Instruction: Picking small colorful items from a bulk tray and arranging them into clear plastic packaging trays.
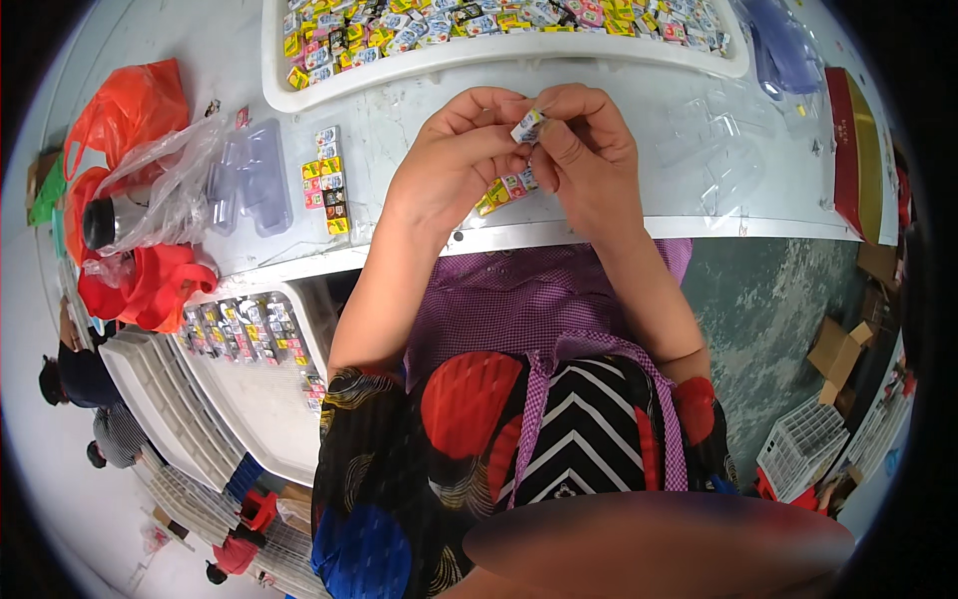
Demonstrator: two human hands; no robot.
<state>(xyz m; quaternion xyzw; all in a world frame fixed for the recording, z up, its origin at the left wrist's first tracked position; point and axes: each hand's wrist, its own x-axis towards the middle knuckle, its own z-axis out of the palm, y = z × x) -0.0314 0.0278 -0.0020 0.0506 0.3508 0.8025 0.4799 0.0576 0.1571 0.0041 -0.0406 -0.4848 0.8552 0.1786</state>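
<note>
Patterned black blouse [369, 469] nearest — small box [528, 126] white, yellow, blue-marked.

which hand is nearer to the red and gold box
Right. The right hand is to the left of the red and gold box, across a stretch of tabletop; the left hand is farther left, beyond the right hand.

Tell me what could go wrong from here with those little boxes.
The small box pinched between the left hand and right hand is tiny, so it might slip. The loose boxes beneath the hands lie near the table's front edge; a wrist could brush some off.
</note>
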